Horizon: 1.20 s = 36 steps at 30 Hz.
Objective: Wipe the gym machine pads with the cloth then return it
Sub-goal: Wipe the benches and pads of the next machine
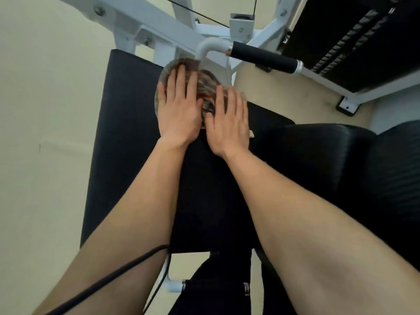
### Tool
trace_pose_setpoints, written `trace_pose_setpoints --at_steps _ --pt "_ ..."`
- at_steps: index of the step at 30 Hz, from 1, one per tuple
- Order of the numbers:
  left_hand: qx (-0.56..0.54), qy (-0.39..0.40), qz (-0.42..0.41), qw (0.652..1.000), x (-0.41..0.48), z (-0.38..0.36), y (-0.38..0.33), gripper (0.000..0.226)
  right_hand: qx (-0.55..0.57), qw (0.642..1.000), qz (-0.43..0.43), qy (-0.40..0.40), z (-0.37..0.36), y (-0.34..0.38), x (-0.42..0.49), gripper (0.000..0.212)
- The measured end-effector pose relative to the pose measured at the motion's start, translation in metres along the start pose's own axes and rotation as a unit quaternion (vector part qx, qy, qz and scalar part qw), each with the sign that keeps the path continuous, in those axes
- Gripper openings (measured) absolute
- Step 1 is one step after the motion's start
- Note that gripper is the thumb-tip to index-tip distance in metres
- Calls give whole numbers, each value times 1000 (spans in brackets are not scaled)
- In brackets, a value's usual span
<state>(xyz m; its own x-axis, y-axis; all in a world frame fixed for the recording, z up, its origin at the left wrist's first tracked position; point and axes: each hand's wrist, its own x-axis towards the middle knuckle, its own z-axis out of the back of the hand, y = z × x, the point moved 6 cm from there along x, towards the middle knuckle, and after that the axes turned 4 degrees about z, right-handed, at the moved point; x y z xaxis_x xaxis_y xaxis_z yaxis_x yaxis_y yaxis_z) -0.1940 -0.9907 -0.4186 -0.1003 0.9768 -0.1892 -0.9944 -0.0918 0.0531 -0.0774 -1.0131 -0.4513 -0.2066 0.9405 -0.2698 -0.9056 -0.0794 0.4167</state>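
Both grips, left hand [179, 110] and right hand [228, 120], press flat, fingers spread, on the cloth [208, 89].

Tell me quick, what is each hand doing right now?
Left hand: open and flat, pressing the cloth on the black pad.
Right hand: open and flat, pressing the same cloth.
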Motion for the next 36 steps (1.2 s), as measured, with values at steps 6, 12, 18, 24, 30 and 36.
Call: trace_pose_setpoints --at_steps 6,12,18,24,30,36 --pt "-21 40 -4 999 -132 -26 26 63 59 996 -71 17 -67 26 -135 70" --pt "41 85 -60 994 -261 -65 36 65 81 991 -104 24 -121 35 -276 71" --pt "48 59 -199 977 -250 -87 -23 66 79 979 -186 -38 -134 -22 -294 75" --pt "54 84 -319 942 -324 -119 -59 67 91 969 -229 11 -147 -58 -356 79" --pt "69 56 -387 918 -311 -129 -86 66 255 928 -257 -82 -140 -105 -324 58" --pt "39 34 -399 915 -317 -129 -95 63 475 781 -317 -253 -147 -106 -320 28"
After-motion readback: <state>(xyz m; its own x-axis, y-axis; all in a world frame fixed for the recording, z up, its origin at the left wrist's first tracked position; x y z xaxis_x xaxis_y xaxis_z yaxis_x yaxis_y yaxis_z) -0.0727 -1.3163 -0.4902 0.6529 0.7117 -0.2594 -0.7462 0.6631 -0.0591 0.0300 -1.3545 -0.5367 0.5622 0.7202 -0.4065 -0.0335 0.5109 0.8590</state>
